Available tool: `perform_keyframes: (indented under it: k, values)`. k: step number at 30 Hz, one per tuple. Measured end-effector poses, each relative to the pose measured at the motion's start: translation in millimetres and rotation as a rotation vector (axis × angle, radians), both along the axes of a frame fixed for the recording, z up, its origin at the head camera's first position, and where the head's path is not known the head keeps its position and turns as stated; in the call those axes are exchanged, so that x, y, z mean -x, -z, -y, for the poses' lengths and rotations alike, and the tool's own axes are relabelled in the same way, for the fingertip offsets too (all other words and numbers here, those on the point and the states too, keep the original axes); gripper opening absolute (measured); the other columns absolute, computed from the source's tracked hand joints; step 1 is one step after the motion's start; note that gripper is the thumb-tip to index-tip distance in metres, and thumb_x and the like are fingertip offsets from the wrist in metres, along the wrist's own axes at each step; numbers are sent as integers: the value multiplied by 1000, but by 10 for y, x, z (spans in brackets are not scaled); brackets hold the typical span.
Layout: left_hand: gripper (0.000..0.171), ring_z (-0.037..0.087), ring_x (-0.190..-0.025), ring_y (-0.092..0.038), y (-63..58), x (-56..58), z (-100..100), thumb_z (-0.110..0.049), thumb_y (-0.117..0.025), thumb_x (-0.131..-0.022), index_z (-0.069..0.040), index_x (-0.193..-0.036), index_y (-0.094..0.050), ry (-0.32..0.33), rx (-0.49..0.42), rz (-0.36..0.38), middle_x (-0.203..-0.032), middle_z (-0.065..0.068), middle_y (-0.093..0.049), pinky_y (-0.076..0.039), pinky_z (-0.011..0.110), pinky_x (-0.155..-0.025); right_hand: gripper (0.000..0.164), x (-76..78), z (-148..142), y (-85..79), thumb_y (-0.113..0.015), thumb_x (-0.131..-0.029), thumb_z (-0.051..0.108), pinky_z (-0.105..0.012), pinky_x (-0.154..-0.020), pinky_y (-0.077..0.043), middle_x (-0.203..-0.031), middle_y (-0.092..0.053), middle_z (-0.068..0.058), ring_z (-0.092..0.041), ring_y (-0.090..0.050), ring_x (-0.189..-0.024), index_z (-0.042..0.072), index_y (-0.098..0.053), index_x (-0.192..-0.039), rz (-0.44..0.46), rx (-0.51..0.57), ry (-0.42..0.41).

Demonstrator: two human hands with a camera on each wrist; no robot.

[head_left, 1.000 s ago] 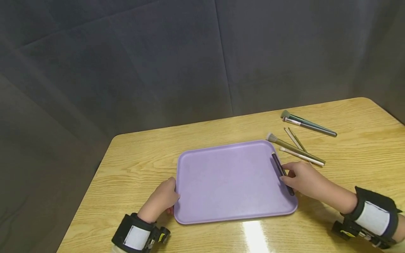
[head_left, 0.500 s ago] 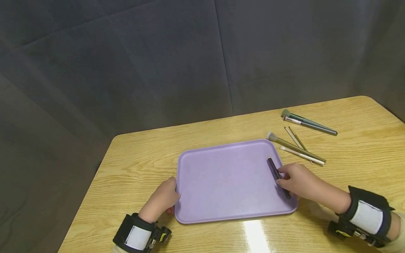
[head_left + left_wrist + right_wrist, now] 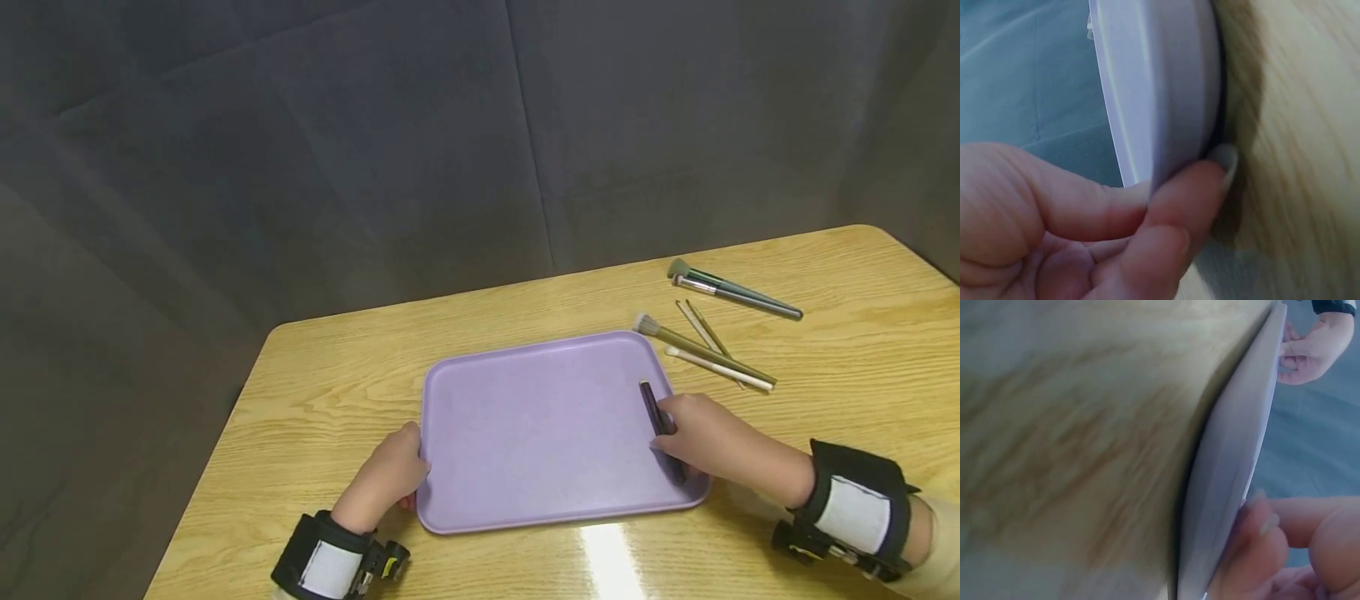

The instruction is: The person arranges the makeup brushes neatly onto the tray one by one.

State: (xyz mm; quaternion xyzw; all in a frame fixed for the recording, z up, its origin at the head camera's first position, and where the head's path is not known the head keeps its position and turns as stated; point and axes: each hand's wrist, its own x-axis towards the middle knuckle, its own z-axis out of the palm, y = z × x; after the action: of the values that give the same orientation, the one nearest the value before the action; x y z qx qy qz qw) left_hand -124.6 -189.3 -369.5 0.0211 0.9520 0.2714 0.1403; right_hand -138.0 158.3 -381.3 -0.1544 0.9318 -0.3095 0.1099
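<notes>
A purple rectangular tray (image 3: 532,433) lies on the wooden table. My left hand (image 3: 393,467) pinches its left rim; in the left wrist view, the thumb (image 3: 1097,209) is on the inner side and a fingertip (image 3: 1194,187) under the edge. My right hand (image 3: 701,437) holds a slim dark makeup brush (image 3: 650,402) at the tray's right side. The brush's pale tip points away from me, and fingers cover part of its handle. In the right wrist view, curled fingers (image 3: 1260,550) sit by the tray's rim; the brush is hidden there.
Right of the tray lie several more makeup brushes: a gold-handled one (image 3: 701,348) crossing thin ones, a white-handled one (image 3: 723,370), and a dark green and a grey one (image 3: 750,300) farther back. A dark cloth (image 3: 420,150) hangs behind the table (image 3: 322,392).
The right hand has carried the dark brush from over the tray's right rim slightly left and toward me. The left hand stays at the tray's left rim.
</notes>
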Motion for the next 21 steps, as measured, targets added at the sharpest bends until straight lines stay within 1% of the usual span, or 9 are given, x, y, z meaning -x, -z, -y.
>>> perform_keyframes:
  k: [5,10,13,18,21]
  values:
    - [16,19,-38,-48,-5,-8,-10,5,-49,-83,12,-97,-46,-10,-20,9,-63,13,-49,-41,29,-36,16,20,23,13,-64,-78,5,-26,-36,-41,-61,-48,-6,-11,-47,-39,0,-49,-75,-18,-46,-3]
    - [14,19,-38,-48,7,-13,-3,6,-48,-82,12,-95,-46,-11,-27,5,-62,13,-48,-41,29,-35,17,19,42,4,-63,-77,5,-26,-36,-40,-61,-48,-7,-11,-46,-40,1,-48,-72,-46,-55,0]
    - [15,19,-37,-48,7,-12,-2,6,-48,-82,12,-96,-46,-8,-22,0,-62,13,-49,-40,29,-35,18,17,45,-2,-63,-77,6,-26,-36,-40,-61,-47,-7,-12,-46,-39,1,-46,-71,-37,-61,14]
    - [17,19,-37,-48,2,-6,-2,6,-47,-82,13,-98,-46,-1,-21,-2,-63,13,-49,-41,29,-35,18,5,42,-35,-62,-80,8,-27,-36,-41,-60,-47,-7,-12,-46,-38,1,-46,-74,15,-64,43]
    - [17,19,-37,-48,-8,-7,1,6,-47,-83,13,-98,-46,-2,-19,1,-63,13,-48,-41,30,-36,18,8,7,-60,-62,-81,9,-27,-37,-42,-62,-49,-8,-12,-47,-38,-4,-50,-81,5,-50,47]
